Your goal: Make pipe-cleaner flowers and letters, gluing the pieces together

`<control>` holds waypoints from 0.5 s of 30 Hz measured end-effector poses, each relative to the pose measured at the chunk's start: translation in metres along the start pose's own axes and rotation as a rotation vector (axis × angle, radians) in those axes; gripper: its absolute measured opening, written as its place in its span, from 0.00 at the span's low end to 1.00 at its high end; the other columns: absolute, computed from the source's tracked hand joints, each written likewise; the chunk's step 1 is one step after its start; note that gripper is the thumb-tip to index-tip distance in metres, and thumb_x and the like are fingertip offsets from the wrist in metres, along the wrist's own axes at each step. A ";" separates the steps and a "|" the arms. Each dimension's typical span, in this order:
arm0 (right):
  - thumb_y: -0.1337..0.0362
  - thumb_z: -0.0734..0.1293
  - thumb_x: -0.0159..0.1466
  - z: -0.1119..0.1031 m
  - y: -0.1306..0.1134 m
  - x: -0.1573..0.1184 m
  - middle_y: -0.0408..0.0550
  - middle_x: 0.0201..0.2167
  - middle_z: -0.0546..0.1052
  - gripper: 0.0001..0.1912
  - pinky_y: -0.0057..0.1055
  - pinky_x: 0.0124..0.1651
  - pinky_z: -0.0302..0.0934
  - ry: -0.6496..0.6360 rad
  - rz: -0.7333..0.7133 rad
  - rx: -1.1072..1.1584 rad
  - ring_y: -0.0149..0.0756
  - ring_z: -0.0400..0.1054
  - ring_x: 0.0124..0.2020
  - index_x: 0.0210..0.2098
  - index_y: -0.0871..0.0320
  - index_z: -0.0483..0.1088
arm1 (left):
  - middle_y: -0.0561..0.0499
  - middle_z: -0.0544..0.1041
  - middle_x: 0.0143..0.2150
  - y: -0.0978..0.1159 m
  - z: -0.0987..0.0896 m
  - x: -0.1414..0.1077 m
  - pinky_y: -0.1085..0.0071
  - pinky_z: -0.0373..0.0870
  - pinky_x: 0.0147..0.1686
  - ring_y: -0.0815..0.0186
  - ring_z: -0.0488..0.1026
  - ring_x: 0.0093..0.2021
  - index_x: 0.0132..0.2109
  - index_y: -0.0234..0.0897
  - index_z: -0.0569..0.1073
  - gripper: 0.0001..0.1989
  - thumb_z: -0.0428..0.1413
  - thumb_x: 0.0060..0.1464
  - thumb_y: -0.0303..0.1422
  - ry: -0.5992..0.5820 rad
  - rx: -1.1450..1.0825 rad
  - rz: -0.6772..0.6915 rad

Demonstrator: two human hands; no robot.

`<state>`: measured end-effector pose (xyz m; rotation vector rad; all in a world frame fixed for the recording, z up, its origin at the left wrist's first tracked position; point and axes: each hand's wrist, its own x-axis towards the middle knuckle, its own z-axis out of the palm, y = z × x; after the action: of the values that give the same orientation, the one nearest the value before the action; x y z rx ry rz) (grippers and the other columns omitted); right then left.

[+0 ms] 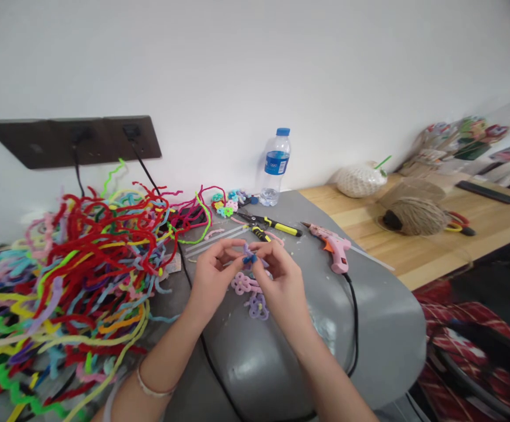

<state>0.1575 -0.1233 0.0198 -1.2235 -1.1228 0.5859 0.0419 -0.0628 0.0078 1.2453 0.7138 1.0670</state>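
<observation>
Both hands meet over the grey table (255, 357), pinching a small purple pipe-cleaner piece (247, 252). My left hand (215, 275) grips it from the left with thumb and fingers. From the other side my right hand (281, 275) closes on the same piece, so part of it is hidden. Just below the fingers lie a pink pipe-cleaner flower (241, 283) and a purple pipe-cleaner flower (257, 307). Beyond the hands are yellow-and-black pliers (276, 224). A pink glue gun (332, 246) rests to the right.
A large heap of coloured pipe cleaners (92, 275) covers the left side. A water bottle (276, 170) stands by the wall, near finished small flowers (225, 205). Black cords cross the table. On the wooden table (395, 258) sits a twine ball (417, 217).
</observation>
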 end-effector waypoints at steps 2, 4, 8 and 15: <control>0.70 0.63 0.61 -0.003 -0.001 0.002 0.45 0.33 0.75 0.07 0.30 0.39 0.64 -0.019 0.009 -0.005 0.37 0.71 0.40 0.28 0.54 0.62 | 0.57 0.76 0.26 0.003 0.000 0.000 0.78 0.69 0.31 0.72 0.72 0.28 0.43 0.37 0.73 0.17 0.68 0.46 0.32 0.008 0.008 0.013; 0.69 0.64 0.62 -0.008 -0.003 0.004 0.46 0.35 0.76 0.07 0.30 0.38 0.63 -0.067 0.020 -0.002 0.35 0.70 0.37 0.28 0.54 0.63 | 0.59 0.74 0.25 0.008 0.001 0.000 0.79 0.68 0.30 0.72 0.72 0.28 0.43 0.38 0.71 0.20 0.69 0.45 0.33 -0.008 0.000 0.013; 0.64 0.65 0.64 -0.022 -0.007 0.010 0.47 0.35 0.76 0.06 0.29 0.34 0.63 -0.199 0.068 0.051 0.33 0.69 0.32 0.30 0.55 0.66 | 0.59 0.74 0.24 0.013 0.001 0.000 0.79 0.68 0.30 0.72 0.72 0.27 0.41 0.38 0.68 0.21 0.70 0.44 0.34 -0.097 -0.046 -0.022; 0.60 0.69 0.64 -0.026 -0.008 0.009 0.47 0.36 0.76 0.08 0.30 0.35 0.65 -0.202 0.094 0.200 0.32 0.71 0.32 0.33 0.56 0.68 | 0.53 0.78 0.31 0.005 -0.002 0.001 0.78 0.70 0.31 0.71 0.75 0.30 0.38 0.35 0.75 0.15 0.69 0.46 0.36 -0.091 -0.127 -0.127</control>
<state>0.1834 -0.1291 0.0320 -1.0651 -1.1477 0.8873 0.0396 -0.0613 0.0125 1.1173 0.6369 0.9316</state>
